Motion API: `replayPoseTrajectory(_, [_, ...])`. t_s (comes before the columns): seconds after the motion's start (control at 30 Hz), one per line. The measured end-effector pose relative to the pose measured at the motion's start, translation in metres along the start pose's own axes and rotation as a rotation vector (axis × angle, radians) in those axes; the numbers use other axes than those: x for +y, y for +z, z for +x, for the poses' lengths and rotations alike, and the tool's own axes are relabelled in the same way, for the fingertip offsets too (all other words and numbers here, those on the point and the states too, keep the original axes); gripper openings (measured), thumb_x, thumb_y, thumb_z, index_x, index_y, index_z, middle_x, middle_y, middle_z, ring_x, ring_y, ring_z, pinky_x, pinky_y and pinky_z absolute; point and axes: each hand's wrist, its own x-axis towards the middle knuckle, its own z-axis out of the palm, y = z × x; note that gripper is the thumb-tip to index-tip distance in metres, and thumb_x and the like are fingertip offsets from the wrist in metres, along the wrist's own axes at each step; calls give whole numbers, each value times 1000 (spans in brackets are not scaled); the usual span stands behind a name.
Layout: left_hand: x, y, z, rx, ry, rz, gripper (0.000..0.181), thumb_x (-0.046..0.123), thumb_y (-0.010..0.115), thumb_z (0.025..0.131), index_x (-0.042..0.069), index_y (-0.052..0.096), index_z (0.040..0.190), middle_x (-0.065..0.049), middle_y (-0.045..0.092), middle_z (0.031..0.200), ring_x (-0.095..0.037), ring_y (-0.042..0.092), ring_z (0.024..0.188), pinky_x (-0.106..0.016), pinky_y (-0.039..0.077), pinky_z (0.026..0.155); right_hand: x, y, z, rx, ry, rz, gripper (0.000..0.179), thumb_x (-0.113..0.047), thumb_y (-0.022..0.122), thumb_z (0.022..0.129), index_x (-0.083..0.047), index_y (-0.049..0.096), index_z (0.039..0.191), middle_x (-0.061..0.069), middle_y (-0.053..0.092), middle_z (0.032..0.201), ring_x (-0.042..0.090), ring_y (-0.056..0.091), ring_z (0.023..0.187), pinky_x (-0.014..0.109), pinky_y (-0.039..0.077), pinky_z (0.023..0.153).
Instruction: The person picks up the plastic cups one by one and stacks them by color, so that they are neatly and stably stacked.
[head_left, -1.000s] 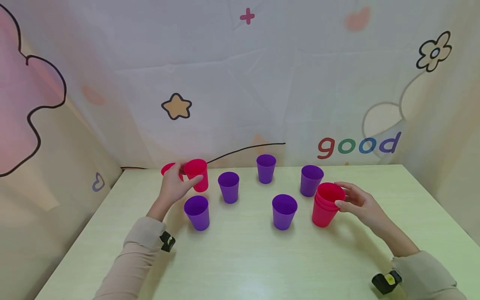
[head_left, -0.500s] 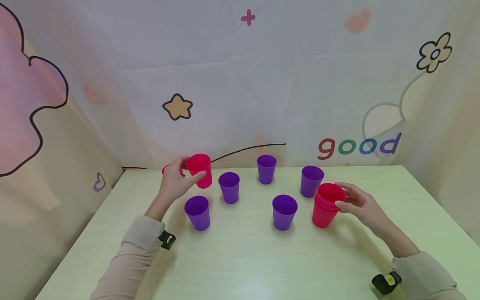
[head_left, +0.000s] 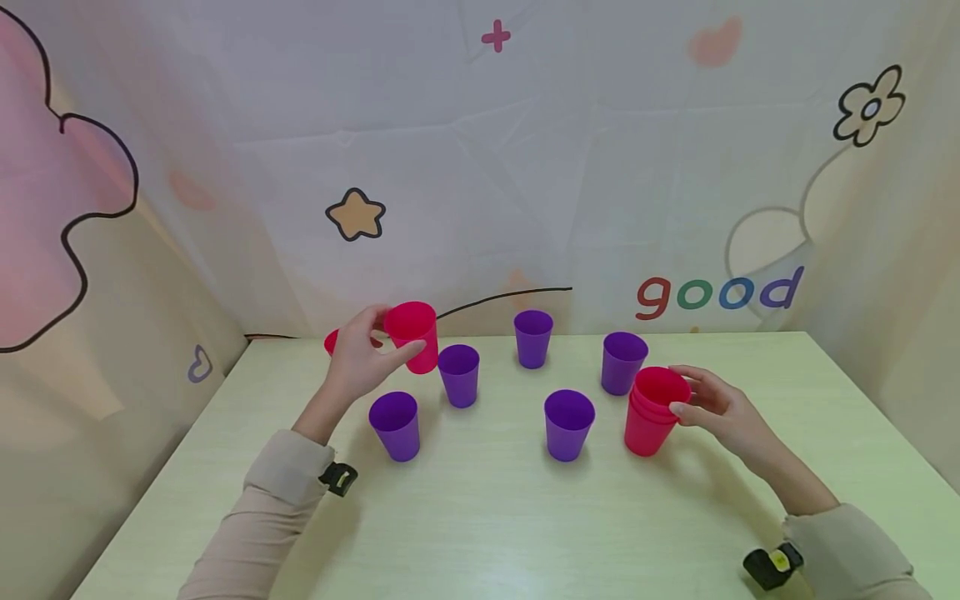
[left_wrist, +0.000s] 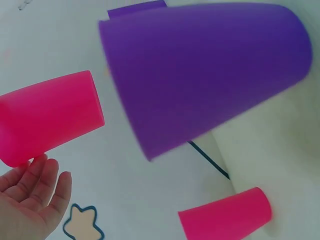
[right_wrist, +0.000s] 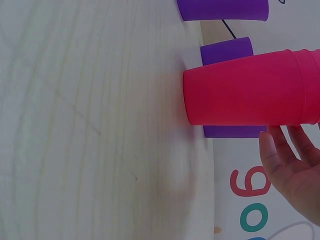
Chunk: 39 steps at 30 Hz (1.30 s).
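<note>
Red cup (head_left: pixel 420 332) hangs above the far-left tabletop (head_left: pixel 480 525), pinched in the left hand (head_left: pixel 358 358); best held upright, clear of the 5 purple cups (head_left: pixel 460 379). At right, the right hand (head_left: pixel 720 407) grips the red stack (head_left: pixel 648 427), wanting steadiness.

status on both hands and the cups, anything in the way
Left hand: holding red cup aloft. Right hand: gripping stacked red cups. Purple cups stand between them.

Red cup (head_left: pixel 420 335) midair (mouth up); nested red cups (head_left: pixel 649 423) stand upright.
</note>
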Motion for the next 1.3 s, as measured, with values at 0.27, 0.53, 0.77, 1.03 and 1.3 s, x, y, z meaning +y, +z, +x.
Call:
replayPoseTrajectory(0.27, [17,1,-4,-22,62,4,61,29,75,74,4,48,122,-9,57,107,-24,53,98,-41,48,76,1,1,-1,1,2,0,53,-18,56,91,-3,32,136,-5,52,110,3,57,91,33,51,76])
replayPoseTrajectory(0.53, [27,11,-5,-50,116,13,60,30,75,74,3,49,121,-7,59,105,-20,54,94,-33,48,72,0,1,-1,7,2,-9,53,-18,56,91,-2,33,136,0,52,112,3,57,91,33,51,76])
replayPoseTrajectory(0.77, [37,20,-8,-52,176,9,61,26,76,73,2,49,121,-7,59,104,-20,54,94,-32,47,71,1,2,-1,10,12,-13,54,-20,56,91,-3,32,136,7,51,115,4,56,91,33,51,76])
replayPoseTrajectory(1.03, [47,29,-10,-42,208,-34,58,24,76,73,2,50,120,-6,59,103,-20,53,94,-33,48,71,0,2,-1,16,21,-9,56,-22,56,91,-3,31,137,5,51,116,5,56,92,35,50,78])
replayPoseTrajectory(1.3, [57,43,-6,-21,246,-118,54,23,75,74,2,52,118,-6,60,101,-19,54,92,-33,49,69,1,2,-1,21,12,-4,56,-22,57,90,-3,32,137,-7,51,111,6,56,92,35,51,78])
